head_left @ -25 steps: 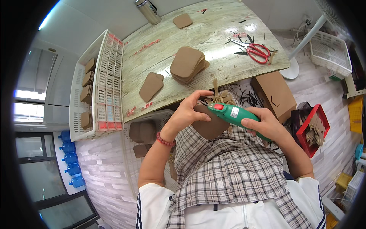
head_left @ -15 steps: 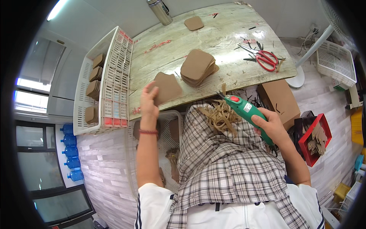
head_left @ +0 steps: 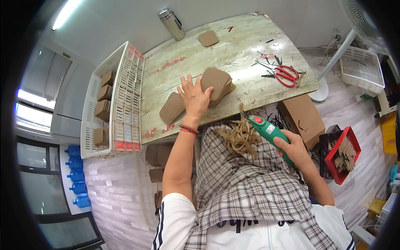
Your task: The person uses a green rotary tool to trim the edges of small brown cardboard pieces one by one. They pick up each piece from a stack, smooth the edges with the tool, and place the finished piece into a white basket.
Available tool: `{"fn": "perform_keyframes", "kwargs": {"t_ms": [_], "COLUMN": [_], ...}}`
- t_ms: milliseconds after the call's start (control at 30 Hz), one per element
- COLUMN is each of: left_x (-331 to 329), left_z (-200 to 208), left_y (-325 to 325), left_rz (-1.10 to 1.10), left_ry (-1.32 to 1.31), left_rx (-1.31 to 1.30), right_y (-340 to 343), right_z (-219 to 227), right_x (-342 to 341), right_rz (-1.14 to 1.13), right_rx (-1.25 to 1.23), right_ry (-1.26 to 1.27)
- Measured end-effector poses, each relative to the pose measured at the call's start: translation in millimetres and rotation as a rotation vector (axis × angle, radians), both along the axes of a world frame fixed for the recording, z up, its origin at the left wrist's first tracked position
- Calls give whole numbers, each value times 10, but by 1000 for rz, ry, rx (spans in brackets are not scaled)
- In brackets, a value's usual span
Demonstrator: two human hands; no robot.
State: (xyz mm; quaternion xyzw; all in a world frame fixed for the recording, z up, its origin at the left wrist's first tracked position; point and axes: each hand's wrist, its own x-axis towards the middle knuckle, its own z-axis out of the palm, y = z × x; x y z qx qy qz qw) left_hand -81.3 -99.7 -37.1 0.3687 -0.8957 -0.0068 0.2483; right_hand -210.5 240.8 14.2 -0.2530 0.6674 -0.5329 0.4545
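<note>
My left hand [head_left: 195, 96] is spread open over the table, its thumb at the near left edge of a stack of brown rounded-square pieces [head_left: 215, 85]. Just left of that hand a single brown piece [head_left: 172, 108] lies flat near the table's front edge. My right hand [head_left: 293, 147] is wrapped round a green handheld electric cutter [head_left: 271, 132] with a red button. The cutter's tip points up and left, with a strip of tan trimming by it. Below the tip, a tangle of tan trimmed strips [head_left: 242, 135] rests on my checked apron [head_left: 246, 183].
Red-handled scissors [head_left: 284, 75] lie at the table's right among dark scraps. Another brown piece [head_left: 208, 38] and a steel flask [head_left: 171, 25] are farther back. A white crate [head_left: 125, 100] holding brown pieces borders the left side. A cardboard box [head_left: 301, 118] and red-rimmed box [head_left: 348, 155] stand right.
My left hand has moved right, off the single brown piece and over to the stack. That piece now lies alone on the table. My right hand still holds the cutter.
</note>
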Motion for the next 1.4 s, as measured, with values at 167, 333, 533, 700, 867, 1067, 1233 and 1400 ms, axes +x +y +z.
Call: {"fn": "perform_keyframes", "kwargs": {"t_ms": [167,333,533,700,867,1067,1233,1400], "left_x": [-51,-100,-44,23,-65,-146,-213,-208], "left_z": [-6,64,255,415,516,421,412,348], "left_y": [75,206,321,697,1040,1126,1205,1249], "left_rz": [12,-8,-42,-303,-326,-380,-419,-437], "left_ry": [25,281,545,1360,1709,1938,1957,1902], "left_rx": [-25,-22,268,1069,1330,1538,1602,1646], "right_y": [49,33,14,-73,-177,-226,-219,-227], "right_z": [-63,-89,-69,-10,105,211,243,291], "right_x": [0,16,32,48,119,186,178,169], "right_rz": [-20,-32,-40,-42,-87,-113,-90,-92], "right_rx": [-17,-26,-27,-79,-111,-132,-163,-194], "right_ry": [6,3,9,32,79,25,-16,-19]}}
